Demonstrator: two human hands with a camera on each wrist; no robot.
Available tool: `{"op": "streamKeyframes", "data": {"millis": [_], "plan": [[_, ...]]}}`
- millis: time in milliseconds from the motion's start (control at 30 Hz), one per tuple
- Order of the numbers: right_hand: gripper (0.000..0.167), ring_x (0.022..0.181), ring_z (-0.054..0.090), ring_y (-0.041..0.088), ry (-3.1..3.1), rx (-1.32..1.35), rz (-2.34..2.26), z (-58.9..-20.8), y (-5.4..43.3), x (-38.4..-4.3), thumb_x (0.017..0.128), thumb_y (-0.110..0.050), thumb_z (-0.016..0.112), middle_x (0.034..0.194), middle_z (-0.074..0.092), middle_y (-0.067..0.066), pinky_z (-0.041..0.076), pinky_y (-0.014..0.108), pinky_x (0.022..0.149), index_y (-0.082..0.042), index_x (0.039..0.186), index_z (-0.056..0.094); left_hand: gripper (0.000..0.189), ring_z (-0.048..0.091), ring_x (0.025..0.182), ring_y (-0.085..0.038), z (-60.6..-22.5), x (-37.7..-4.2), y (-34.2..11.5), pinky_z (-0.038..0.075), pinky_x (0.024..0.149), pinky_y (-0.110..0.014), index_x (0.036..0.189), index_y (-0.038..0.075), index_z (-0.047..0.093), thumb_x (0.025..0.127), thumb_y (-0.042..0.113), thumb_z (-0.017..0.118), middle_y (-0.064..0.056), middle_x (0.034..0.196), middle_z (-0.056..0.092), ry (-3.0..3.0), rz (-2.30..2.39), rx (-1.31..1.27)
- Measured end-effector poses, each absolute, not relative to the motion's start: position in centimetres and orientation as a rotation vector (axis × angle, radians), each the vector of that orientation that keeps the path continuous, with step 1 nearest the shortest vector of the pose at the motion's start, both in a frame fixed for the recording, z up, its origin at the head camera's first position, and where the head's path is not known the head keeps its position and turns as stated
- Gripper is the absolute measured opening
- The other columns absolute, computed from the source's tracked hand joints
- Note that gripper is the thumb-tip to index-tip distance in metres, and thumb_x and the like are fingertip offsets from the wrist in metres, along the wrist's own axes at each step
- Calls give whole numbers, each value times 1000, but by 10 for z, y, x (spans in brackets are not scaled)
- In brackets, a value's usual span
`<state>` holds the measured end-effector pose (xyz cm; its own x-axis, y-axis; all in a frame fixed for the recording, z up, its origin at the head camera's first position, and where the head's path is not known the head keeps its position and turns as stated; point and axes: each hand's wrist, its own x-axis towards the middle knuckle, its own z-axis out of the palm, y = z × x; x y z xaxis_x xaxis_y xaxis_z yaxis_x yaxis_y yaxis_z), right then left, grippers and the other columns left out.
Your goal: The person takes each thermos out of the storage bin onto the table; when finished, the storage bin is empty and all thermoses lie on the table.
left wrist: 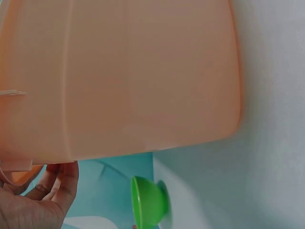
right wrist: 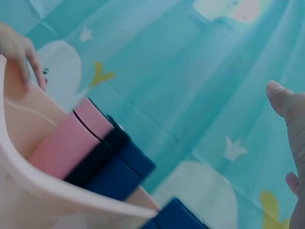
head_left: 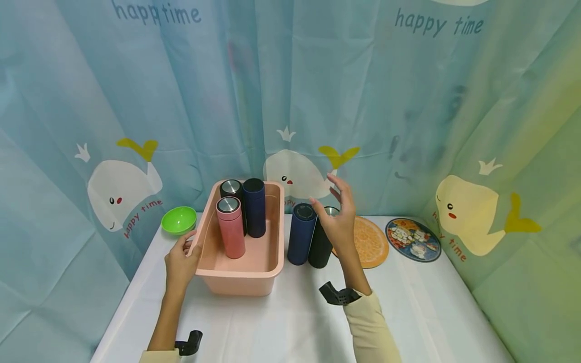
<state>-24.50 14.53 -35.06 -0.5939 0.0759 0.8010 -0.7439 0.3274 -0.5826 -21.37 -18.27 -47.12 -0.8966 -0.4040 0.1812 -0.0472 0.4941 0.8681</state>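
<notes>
In the head view a peach plastic bin (head_left: 236, 275) stands on the white table. Inside it are a pink thermos bottle (head_left: 233, 234), a dark blue one (head_left: 255, 212) and a black one (head_left: 231, 188) with a steel lid, partly hidden behind the pink. My left hand (head_left: 179, 263) grips the bin's left rim, its fingers curled at the edge in the left wrist view. My right hand (head_left: 341, 222), thumb and fingers spread apart, holds nothing. It is raised near another dark blue thermos bottle (head_left: 300, 239) and a black one (head_left: 320, 248), hiding part of the black one's top.
A green bowl (head_left: 179, 220) sits left of the bin at the back. Behind the right forearm lies an orange-slice mat (head_left: 371, 244), with a patterned round mat (head_left: 414, 240) farther right. A blue curtain (head_left: 317, 101) hangs behind the table.
</notes>
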Motion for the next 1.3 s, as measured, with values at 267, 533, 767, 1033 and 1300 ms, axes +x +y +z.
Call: {"op": "streamKeyframes", "data": {"millis": [267, 533, 767, 1033, 1300], "plan": [[58, 123, 53, 35, -1853, 801, 1370, -362, 111, -266, 77, 9, 74, 128, 55, 27, 52, 47, 97, 9, 130, 51, 41, 66, 104, -38, -471, -214, -183, 56, 86, -52, 134, 6, 57, 93, 10, 59, -26, 117, 66, -2382, -1376, 381], [55, 120, 57, 30, -2164, 936, 1431, -389, 80, -279, 86, -12, 73, 132, 57, 16, 54, 49, 94, -5, 136, 51, 41, 65, 105, -39, -468, -213, -184, 55, 88, -53, 135, 5, 56, 94, 10, 59, -28, 118, 65, -2393, -1393, 375], [55, 126, 53, 39, -2292, 866, 1712, -406, 59, -280, 89, -9, 69, 137, 52, 27, 51, 49, 99, 4, 137, 46, 41, 65, 105, -38, -468, -213, -183, 55, 88, -53, 134, 5, 56, 94, 11, 59, -28, 117, 66, -2385, -1381, 366], [52, 121, 57, 37, -2364, 773, 1714, -422, 48, -286, 89, -13, 70, 132, 56, 24, 53, 50, 95, 3, 134, 50, 41, 65, 104, -38, -466, -215, -183, 56, 87, -52, 134, 5, 56, 94, 11, 59, -28, 117, 65, -2388, -1383, 357], [60, 121, 57, 38, -2433, 809, 1627, -423, 35, -290, 89, -23, 70, 132, 54, 26, 54, 50, 94, 2, 137, 45, 41, 65, 103, -39, -470, -213, -182, 58, 84, -50, 136, 5, 55, 95, 13, 58, -27, 116, 65, -2397, -1387, 391]]}}
